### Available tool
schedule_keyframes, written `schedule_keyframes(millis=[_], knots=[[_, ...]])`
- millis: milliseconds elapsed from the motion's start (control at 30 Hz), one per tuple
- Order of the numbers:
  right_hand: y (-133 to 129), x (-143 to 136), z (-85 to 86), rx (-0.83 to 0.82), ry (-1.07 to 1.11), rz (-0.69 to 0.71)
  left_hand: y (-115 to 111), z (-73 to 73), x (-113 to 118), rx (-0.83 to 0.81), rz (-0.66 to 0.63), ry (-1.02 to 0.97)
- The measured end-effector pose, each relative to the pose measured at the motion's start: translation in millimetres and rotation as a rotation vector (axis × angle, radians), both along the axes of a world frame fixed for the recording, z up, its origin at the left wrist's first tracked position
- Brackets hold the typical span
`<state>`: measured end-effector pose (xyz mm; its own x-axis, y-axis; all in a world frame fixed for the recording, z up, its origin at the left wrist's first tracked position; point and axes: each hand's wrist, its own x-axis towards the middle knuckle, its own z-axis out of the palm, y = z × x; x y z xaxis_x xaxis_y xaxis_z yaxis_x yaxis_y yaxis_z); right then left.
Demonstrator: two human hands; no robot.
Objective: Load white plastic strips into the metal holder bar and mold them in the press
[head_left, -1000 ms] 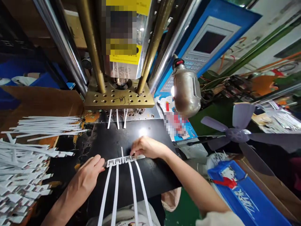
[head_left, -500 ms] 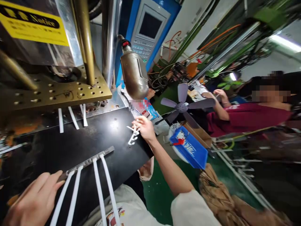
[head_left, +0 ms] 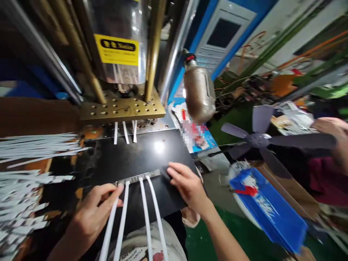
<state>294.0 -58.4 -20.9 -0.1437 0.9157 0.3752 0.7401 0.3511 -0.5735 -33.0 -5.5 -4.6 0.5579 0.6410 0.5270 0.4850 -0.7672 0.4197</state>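
Hard white glare on blk tabletop (head_left: 136,156) just beyond R fingers (head_left: 178,174), w/ soft dark shadow by their tips. Dim upper L, well past L fingers (head_left: 112,189). Gen. blur; yellow label (head_left: 116,57) far ahead of L fingers: lettering smeared. Wide-angle stretch at edges, esp. R.

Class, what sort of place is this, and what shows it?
Probably a factory workshop: there is a brass-coloured perforated metal plate on a machine, a blue-framed control panel with a dark screen, and a heap of flat white strips.
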Motion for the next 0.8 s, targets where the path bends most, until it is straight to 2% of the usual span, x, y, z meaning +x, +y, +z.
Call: schedule_keyframes(millis=[67, 133, 233, 333, 400, 500, 600, 667, 733, 800], knots=[[19.2, -36.9, 7.3, 0.097, 0.066, 0.301, -1.7, 5.4, 11.3, 0.008, -0.024, -0.019], [31.3, -63.9, 9.3, 0.138, 0.149, 0.416, -1.2, 8.6, 23.4, -0.003, -0.053, -0.063], [41.2, -81.7, 7.7, 0.094, 0.304, 0.421, 3.3, 9.9, 35.3, -0.086, 0.004, -0.151], [49.2, -88.8, 11.2, 0.038, 0.429, 0.327, 8.9, 7.8, 38.6, -0.185, 0.127, -0.331], [55.2, -98.0, 19.2, 0.014, 0.387, 0.286, 11.5, 5.5, 38.4, -0.253, 0.202, -0.443], [69.0, -120.7, 35.9, -0.067, 0.174, 0.365, 13.5, 2.9, 34.7, -0.403, 0.285, -0.566], [96.1, -146.8, 50.6, -0.168, -0.038, 0.568, 13.5, 7.4, 17.5, -0.541, 0.374, -0.682], [123.5, -164.6, 55.1, -0.204, -0.159, 0.699, 12.0, 17.0, -6.7, -0.568, 0.511, -0.721], [155.4, -184.0, 53.5, -0.202, -0.348, 0.657, 9.4, 30.0, -40.8, -0.536, 0.733, -0.708], [185.7, -205.6, 47.0, -0.177, -0.538, 0.510, 6.7, 41.4, -80.3, -0.479, 1.002, -0.653]])
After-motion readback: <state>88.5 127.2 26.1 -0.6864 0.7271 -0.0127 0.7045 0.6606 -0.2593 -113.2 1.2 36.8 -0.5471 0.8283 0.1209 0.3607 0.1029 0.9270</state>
